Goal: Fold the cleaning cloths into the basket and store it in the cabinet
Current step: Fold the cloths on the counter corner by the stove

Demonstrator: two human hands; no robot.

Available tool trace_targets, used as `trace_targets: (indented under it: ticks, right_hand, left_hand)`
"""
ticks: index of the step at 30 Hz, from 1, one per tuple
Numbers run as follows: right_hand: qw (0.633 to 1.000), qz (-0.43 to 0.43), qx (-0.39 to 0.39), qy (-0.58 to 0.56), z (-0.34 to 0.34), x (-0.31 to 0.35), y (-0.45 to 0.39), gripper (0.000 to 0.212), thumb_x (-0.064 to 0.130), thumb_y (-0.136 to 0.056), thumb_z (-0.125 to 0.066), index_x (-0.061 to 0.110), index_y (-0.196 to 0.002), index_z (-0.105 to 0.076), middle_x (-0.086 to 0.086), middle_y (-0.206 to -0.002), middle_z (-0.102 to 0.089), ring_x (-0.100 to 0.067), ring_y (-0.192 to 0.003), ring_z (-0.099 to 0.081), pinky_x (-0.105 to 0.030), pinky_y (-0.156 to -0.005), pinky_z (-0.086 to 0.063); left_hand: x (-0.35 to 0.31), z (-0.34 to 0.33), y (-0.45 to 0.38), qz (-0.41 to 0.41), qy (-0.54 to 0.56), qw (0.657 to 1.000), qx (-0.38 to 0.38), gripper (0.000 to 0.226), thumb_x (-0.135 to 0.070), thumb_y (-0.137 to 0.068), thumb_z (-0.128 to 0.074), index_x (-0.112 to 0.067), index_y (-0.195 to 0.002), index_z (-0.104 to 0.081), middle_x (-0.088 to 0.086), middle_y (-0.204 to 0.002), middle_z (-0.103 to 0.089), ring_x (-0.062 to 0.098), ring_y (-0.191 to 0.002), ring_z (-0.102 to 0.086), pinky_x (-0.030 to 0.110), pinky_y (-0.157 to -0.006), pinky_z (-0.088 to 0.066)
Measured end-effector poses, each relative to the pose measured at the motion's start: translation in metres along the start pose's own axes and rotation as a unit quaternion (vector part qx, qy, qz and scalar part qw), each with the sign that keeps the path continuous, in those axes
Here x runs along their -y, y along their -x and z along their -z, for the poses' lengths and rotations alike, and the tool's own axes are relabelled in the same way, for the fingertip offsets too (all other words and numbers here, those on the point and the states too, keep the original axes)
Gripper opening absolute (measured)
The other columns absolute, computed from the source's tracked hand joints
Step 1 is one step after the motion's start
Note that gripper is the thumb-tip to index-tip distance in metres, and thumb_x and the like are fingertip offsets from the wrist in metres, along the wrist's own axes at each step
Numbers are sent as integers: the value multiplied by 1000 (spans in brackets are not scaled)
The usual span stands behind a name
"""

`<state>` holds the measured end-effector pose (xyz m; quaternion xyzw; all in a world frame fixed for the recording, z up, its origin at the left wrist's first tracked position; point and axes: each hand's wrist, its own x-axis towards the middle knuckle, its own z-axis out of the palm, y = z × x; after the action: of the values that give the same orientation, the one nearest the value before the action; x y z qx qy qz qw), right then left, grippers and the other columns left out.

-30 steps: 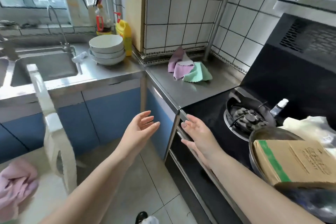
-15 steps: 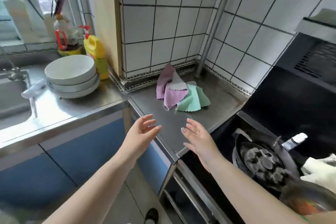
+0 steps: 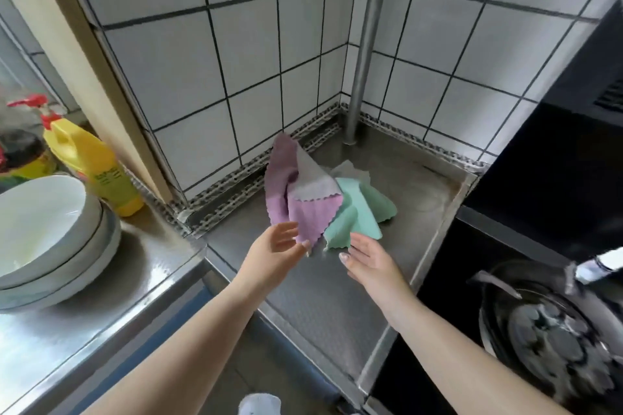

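We have closed in: both hands, left hand [image 3: 274, 244] and right hand [image 3: 369, 258], spread, now reach the cloths [image 3: 313, 199] just ahead; pickup comes next.

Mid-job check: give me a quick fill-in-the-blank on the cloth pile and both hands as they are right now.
1. The crumpled purple cleaning cloth lies on the steel countertop, partly over a ____ cleaning cloth.
2. The left hand reaches toward the purple cloth's near edge with its fingers ____.
3. The right hand holds ____; it is just short of the pile.
4. Left of the pile, stacked white ceramic bowls stand beside a ____ plastic detergent bottle.

Missing words: green; open; nothing; yellow
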<state>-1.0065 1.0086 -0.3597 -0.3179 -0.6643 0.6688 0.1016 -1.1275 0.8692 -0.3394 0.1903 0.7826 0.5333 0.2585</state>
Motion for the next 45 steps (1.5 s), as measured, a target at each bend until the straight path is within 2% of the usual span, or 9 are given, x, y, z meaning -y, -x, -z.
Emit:
trace_targets:
  ticks: [7, 10, 13, 19, 22, 29, 36, 41, 45]
  right_hand:
    - [992, -94, -72, -39, -39, -6, -62, 39, 6, -92, -56, 10, -130, -49, 2, -116, -58, -8, -100, -55, -23, -83, -50]
    - [984, -151, -88, -43, -57, -12, -82, 33, 3, -94, -52, 1, -126, -52, 6, -97, -60, -10, -95, -52, -18, -71, -44]
    - [974, -187, -125, -32, -70, -19, -98, 33, 0, -94, -50, -17, -122, -47, -26, -123, -57, -26, -113, -56, -16, -63, -40]
    - [962, -194, -190, -18, -89, -38, -126, 36, 7, -91, -56, 2, -126, -54, -13, -120, -62, -24, -88, -62, -37, -84, -52]
    - [953, -207, -214, -51, -95, -45, -131, 37, 7, -86, -60, 10, -123, -54, -6, -108, -62, -21, -77, -60, -33, -65, -51]
    - [935, -211, -284, 6, -108, -47, -144, 30, 11, -74, -66, 16, -52, -45, 10, -37, -41, -16, -49, -40, -24, -54, -31]
    - [942, -147, -294, 71, -111, -21, -144, 34, 16, -86, -56, 16, -58, -36, 5, -51, -34, -13, -51, -33, -23, -47, -23]
    - [940, -81, -324, 69, -97, -10, -133, 22, 11, -88, -54, 12, -68, -42, 6, -61, -36, -9, -58, -34, -16, -49, -30]
    - [941, -11, -326, 96, -76, 13, -132, 18, 13, -88, -57, 13, -73, -48, 3, -66, -43, -11, -64, -39, -16, -54, -33]
  left_hand:
    - [14, 23, -114, -19, -163, 985, 53, 32, -21, -85, -66, -17, -117, -62, 3, -113, -67, 18, -103, -64, 34, -85, -53]
    - [18, 25, -157, -52, -273, 956, 91, 35, -23, -86, -62, -18, -121, -60, 2, -110, -68, 21, -101, -64, 30, -84, -50]
    - [22, 22, -184, -92, -344, 928, 113, 35, -22, -87, -57, -25, -122, -59, 0, -107, -69, 21, -95, -64, 27, -75, -48]
    - [31, 14, -224, -145, -412, 886, 158, 31, -21, -87, -59, -24, -118, -61, -2, -115, -67, 22, -101, -62, 27, -78, -46]
    - [38, 14, -232, -153, -420, 878, 171, 33, -20, -87, -58, -25, -119, -60, -2, -114, -66, 22, -101, -61, 30, -81, -49]
    - [45, 16, -246, -206, -433, 860, 177, 15, -26, -87, -54, -28, -95, -67, -1, -100, -59, 23, -88, -59, 32, -74, -51]
    - [44, 19, -253, -268, -456, 830, 180, 16, -27, -87, -57, -23, -98, -67, -1, -106, -55, 24, -93, -59, 28, -73, -46]
    - [31, 26, -260, -266, -343, 886, 162, 7, -14, -84, -57, -14, -78, -53, 4, -82, -58, 26, -74, -57, 32, -62, -44]
    - [-2, 44, -257, -202, -205, 952, 109, 3, -19, -92, -55, -17, -94, -54, -6, -78, -63, 11, -66, -63, 27, -64, -46]
